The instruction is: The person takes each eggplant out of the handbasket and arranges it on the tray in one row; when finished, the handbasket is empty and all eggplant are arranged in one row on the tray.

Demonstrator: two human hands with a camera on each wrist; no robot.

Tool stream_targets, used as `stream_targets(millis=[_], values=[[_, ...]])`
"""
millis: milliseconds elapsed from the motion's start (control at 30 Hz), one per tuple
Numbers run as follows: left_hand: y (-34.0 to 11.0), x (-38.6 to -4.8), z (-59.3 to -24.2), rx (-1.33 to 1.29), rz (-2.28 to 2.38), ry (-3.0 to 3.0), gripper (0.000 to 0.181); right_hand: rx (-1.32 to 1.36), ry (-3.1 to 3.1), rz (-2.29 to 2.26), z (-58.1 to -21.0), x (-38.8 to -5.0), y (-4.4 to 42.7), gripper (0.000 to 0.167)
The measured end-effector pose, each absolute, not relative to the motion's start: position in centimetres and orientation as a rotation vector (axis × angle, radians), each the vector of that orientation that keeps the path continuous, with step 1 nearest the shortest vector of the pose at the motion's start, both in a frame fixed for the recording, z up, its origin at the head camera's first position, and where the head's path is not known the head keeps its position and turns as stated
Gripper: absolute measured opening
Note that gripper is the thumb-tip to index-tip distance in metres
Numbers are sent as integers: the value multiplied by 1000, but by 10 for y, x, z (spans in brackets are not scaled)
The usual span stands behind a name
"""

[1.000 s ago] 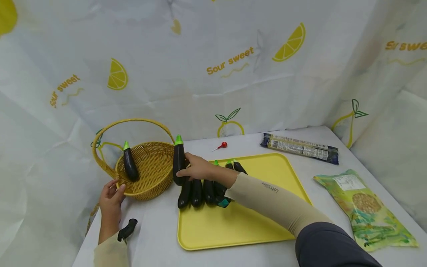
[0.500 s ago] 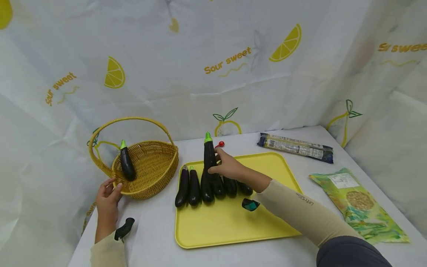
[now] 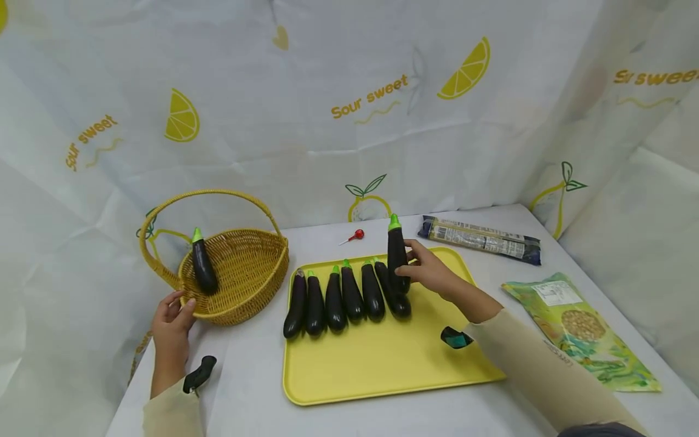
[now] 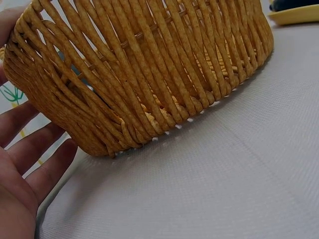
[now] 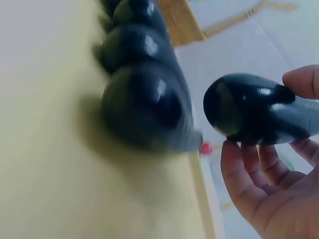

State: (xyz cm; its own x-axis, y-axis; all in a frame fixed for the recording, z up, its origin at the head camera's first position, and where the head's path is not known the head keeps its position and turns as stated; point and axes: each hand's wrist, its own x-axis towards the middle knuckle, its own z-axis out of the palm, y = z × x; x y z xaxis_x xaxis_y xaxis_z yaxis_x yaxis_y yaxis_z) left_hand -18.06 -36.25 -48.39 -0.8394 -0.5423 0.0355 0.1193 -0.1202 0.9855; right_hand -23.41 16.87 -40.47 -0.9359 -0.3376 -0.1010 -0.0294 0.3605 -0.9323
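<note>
My right hand (image 3: 437,276) grips an eggplant (image 3: 398,252) with a bright green stem end. It holds it upright above the right end of a row of several eggplants (image 3: 334,300) on a yellow tray (image 3: 371,376). In the right wrist view, thumb and fingers lie on opposite sides of the held eggplant (image 5: 249,109). At the left, my left hand (image 3: 171,331) holds the near left rim of a wicker basket (image 3: 253,267). The left wrist view has the thumb over the rim and the fingers along the basket's outer wall (image 4: 149,74). One eggplant (image 3: 204,267) leans inside the basket.
A red lollipop (image 3: 358,234) lies behind the tray. At the back right is a long dark-ended packet (image 3: 483,240), with a green bag (image 3: 581,331) in front of it. A printed white cloth (image 3: 306,145) hangs behind the table.
My right hand has carried the eggplant from beside the basket rightward along the row on the tray, uncovering the other eggplants. My left hand has stayed at the basket rim.
</note>
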Motion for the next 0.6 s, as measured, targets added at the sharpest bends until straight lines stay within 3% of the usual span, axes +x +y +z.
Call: stream_targets(millis=[267, 600], values=[[-363, -181, -483, 454, -2007, -1712, 45, -153, 2293, -1667, -432, -234, 203, 72], [-362, -181, -483, 489, -2023, -1701, 45, -100, 2274, -1604, -456, -234, 196, 71]])
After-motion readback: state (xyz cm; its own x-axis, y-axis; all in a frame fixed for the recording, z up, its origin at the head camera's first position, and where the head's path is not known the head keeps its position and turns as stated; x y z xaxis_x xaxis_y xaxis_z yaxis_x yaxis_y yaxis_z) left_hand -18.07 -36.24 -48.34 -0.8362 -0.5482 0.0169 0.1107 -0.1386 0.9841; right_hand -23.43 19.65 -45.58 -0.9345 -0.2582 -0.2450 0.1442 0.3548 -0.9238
